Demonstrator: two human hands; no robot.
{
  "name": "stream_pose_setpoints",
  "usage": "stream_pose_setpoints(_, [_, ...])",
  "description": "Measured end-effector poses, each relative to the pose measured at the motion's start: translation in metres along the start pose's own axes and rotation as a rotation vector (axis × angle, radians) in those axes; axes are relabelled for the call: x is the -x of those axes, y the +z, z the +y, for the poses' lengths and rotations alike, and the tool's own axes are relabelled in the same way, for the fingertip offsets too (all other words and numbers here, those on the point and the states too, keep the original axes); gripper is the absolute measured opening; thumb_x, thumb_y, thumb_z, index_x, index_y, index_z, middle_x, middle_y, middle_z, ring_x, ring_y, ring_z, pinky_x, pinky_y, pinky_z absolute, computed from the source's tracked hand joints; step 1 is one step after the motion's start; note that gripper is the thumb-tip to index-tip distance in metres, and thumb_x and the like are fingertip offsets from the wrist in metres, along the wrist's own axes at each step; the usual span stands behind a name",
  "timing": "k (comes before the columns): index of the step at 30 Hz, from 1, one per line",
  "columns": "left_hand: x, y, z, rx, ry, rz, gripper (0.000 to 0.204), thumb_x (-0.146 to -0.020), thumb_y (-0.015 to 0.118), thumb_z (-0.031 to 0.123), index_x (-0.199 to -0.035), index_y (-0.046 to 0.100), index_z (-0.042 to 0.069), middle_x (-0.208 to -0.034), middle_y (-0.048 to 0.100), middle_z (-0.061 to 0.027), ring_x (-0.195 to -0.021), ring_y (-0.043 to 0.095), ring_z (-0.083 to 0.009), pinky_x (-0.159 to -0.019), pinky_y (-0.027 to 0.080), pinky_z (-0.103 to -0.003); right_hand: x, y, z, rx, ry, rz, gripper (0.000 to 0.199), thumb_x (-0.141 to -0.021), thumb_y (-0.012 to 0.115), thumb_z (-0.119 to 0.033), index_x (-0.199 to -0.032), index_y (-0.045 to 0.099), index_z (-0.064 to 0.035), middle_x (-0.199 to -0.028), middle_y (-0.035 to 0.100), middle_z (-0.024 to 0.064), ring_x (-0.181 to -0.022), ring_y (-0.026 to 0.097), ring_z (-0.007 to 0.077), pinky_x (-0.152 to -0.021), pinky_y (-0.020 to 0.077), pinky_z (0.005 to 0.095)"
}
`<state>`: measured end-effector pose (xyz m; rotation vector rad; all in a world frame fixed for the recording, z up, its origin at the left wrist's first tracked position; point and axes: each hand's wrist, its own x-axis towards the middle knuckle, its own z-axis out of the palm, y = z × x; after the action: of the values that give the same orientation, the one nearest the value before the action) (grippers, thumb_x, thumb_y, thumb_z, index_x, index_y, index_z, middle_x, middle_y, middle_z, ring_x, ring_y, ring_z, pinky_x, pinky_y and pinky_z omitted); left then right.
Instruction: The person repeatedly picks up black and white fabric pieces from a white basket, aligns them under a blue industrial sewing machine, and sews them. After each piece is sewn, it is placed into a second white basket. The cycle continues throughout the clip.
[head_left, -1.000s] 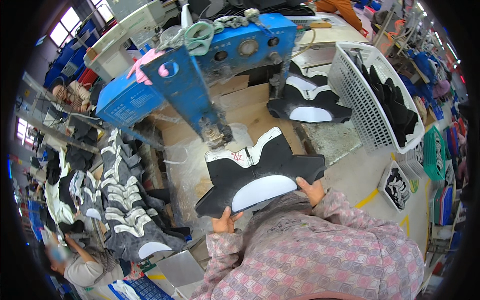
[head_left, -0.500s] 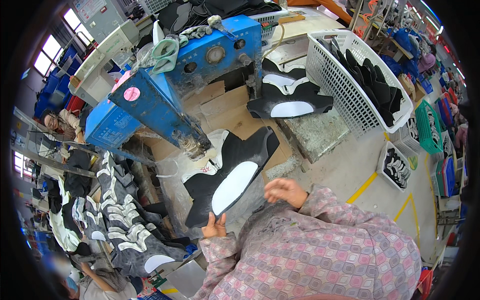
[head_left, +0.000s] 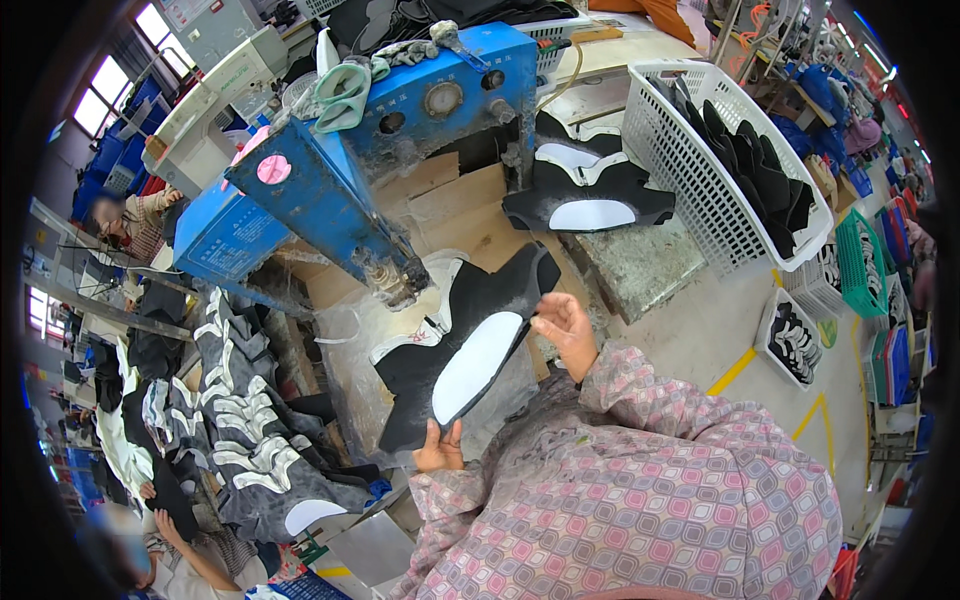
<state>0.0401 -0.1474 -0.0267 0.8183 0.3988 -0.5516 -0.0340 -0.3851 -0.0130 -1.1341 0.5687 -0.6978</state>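
Note:
A flat black shoe upper (head_left: 410,372) with a white oval patch lies slanted on the dusty work surface, its white collar edge under the head of a blue machine (head_left: 320,185). My left hand (head_left: 440,447) pinches its lower edge, just below the patch. At its right edge, beside the patch's upper end, my right hand (head_left: 565,328) grips with thumb and fingers bent together. The machine's metal nozzle-like head (head_left: 397,287) stands right above the collar; whether they touch I cannot tell.
More such uppers (head_left: 590,215) lie behind, near a white basket (head_left: 690,180) of black pieces. A draped stack of uppers (head_left: 250,430) is at my left. Gloves (head_left: 345,95) rest on the machine. Other people (head_left: 190,555) sit at the left; small crates (head_left: 790,340) stand on the floor at right.
My right hand has moved up and onto the upper's right edge, from free beside it. The left hand keeps its pinch; the view has shifted slightly.

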Motion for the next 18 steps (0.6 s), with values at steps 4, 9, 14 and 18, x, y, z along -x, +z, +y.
stream_pose_setpoints(4, [0.002,0.007,-0.002,-0.040,0.044,-0.036,0.020,-0.078,0.049,-0.001,-0.098,0.050,0.000,-0.094,0.056,-0.0112,-0.079,0.057,-0.0228,-0.063,0.053,-0.036,-0.014,-0.002,-0.006,-0.194,0.054,-0.034,0.036,-0.078,0.051,-0.011,-0.110,0.037,-0.0004,-0.102,0.047,0.0086,-0.089,0.050,0.0159,-0.079,0.0407,0.0294])
stream_pose_setpoints(9, [-0.002,0.008,-0.006,-0.100,0.056,-0.036,0.021,-0.078,0.049,0.000,-0.099,0.049,0.000,-0.092,0.056,-0.0096,-0.077,0.058,-0.0219,-0.061,0.053,-0.034,-0.008,0.002,-0.002,-0.474,0.586,-0.415,0.046,-0.079,0.053,-0.027,-0.116,0.036,-0.0047,-0.107,0.048,0.0075,-0.099,0.047,0.0201,-0.081,0.0404,0.0342])
stream_pose_setpoints(14, [-0.010,-0.007,0.003,-0.159,0.056,-0.240,0.029,-0.080,0.046,0.002,-0.109,0.045,0.005,-0.103,0.052,-0.0094,-0.087,0.055,-0.0211,-0.064,0.052,-0.035,-0.023,-0.006,-0.004,-0.537,0.609,-0.357,0.038,-0.079,0.053,-0.023,-0.111,0.043,-0.0046,-0.105,0.050,0.0095,-0.096,0.049,0.0226,-0.077,0.0435,0.0407])
stream_pose_setpoints(18, [-0.015,-0.026,0.009,-0.122,-0.103,-0.390,0.035,-0.081,0.044,0.005,-0.116,0.038,0.004,-0.113,0.046,-0.0113,-0.103,0.046,-0.0254,-0.086,0.040,-0.045,-0.010,-0.022,0.004,-0.042,0.481,-0.110,0.042,-0.076,0.057,-0.012,-0.112,0.038,-0.0048,-0.101,0.051,0.0093,-0.088,0.053,0.0200,-0.063,0.0499,0.0338])
